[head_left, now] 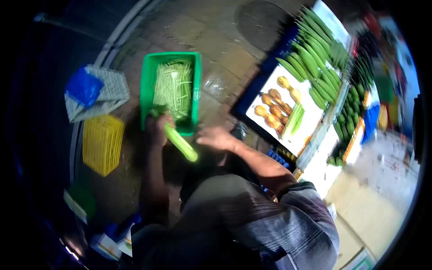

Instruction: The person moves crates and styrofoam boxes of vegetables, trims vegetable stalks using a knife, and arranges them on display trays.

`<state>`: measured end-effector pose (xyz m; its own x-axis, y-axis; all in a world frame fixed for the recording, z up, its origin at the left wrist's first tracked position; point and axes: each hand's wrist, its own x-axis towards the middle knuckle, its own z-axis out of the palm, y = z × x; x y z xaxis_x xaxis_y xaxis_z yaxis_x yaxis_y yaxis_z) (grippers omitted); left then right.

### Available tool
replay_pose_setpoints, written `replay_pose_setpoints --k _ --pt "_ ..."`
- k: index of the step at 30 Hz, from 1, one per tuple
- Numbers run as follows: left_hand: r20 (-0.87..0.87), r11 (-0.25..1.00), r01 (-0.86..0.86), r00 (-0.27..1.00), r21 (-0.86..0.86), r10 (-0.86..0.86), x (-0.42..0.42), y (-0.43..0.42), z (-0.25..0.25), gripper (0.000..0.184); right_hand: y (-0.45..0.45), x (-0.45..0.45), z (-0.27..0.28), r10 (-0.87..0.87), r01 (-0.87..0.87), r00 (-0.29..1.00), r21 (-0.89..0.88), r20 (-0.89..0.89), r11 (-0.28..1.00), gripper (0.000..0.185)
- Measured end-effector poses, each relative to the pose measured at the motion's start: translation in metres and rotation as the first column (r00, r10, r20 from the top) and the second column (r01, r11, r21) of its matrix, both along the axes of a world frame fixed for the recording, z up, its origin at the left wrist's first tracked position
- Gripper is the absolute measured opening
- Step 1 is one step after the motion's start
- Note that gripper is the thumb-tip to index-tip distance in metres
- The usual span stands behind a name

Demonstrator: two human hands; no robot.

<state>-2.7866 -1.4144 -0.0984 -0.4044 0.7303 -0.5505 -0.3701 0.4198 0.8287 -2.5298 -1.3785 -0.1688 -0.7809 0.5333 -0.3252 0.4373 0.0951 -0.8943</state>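
Note:
My left hand (159, 128) is closed around a long pale green vegetable stalk (181, 144). The stalk slants down to the right, and something dark and leafy shows at its upper end. Both are at the near left corner of a green plastic basket (145, 83). Inside the basket lies a heap of long, thin, pale green vegetables (173, 87). To the right of the stalk, my right hand (217, 137) is near the basket's front right corner. It looks open with nothing in it, though its fingers are slightly blurred.
Right, a lit stand (265, 92) holds ridged green gourds (310, 56), brownish-yellow gourd-shaped produce (272, 107) and pale green stalks (294, 119). Dark green vegetables (348, 112) lie beyond. Left are a yellow crate (102, 146) and a grey crate (114, 85) with a blue bag (84, 86).

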Motion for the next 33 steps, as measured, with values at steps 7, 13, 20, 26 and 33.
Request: replay_pose_setpoints --k 7,13,20,26,33 --pt "0.299 0.959 0.264 0.911 0.108 -0.284 0.165 0.122 -0.017 0.026 -0.017 0.128 0.055 -0.351 0.354 0.935 -0.21 0.05 0.911 0.05" --pt "0.62 0.762 0.628 0.537 0.159 -0.572 0.328 0.138 -0.11 0.078 -0.03 0.245 0.03 -0.755 0.761 0.639 -0.262 0.147 0.593 0.043" --pt "0.755 0.557 0.818 0.275 0.141 -0.595 0.53 0.115 -0.173 0.034 -0.025 0.408 -0.028 -0.929 0.936 0.308 -0.243 0.206 0.256 0.041" --pt "0.459 0.423 0.896 0.436 -0.137 -0.774 0.623 0.135 -0.241 0.036 -0.02 0.521 -0.124 -0.897 0.992 0.068 0.069 0.436 0.109 0.037" --pt "0.066 0.396 0.845 0.447 -0.36 -0.892 0.65 0.119 -0.342 0.046 0.002 0.571 -0.232 -0.808 0.857 0.084 0.37 0.584 0.357 0.068"
